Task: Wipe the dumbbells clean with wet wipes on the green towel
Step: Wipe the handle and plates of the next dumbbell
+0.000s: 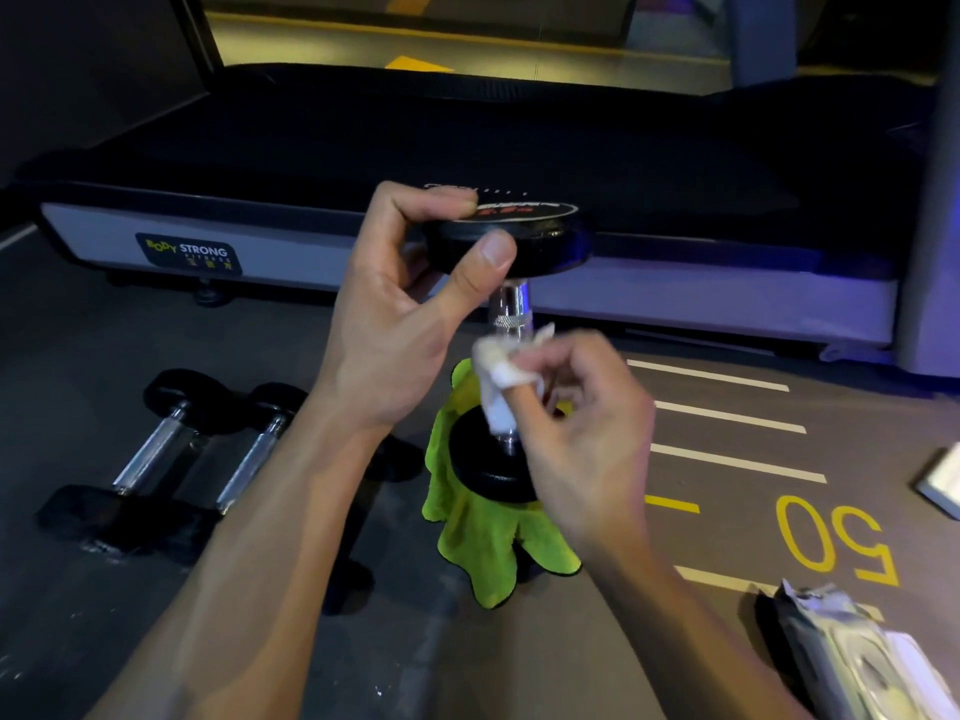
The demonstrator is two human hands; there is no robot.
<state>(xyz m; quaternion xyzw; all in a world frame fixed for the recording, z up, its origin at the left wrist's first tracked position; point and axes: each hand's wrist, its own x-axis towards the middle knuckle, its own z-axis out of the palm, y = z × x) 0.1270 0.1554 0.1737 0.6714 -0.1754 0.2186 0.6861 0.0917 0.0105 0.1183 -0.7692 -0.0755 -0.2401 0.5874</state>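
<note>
- Dumbbell (506,283) is stood upright on the green towel (488,532), between both hands.
- Its top head is gripped by the left hand (395,324), fingers curled.
- Wet wipe (498,387) is pinched against the chrome handle by the right hand (587,433).
- Two more dumbbells (171,459) are laid left of the left hand.

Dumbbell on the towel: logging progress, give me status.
Left hand grips the upright dumbbell's top head. Right hand pinches a wet wipe around the chrome handle. Lower head on the green towel. Nothing in the way.
</note>
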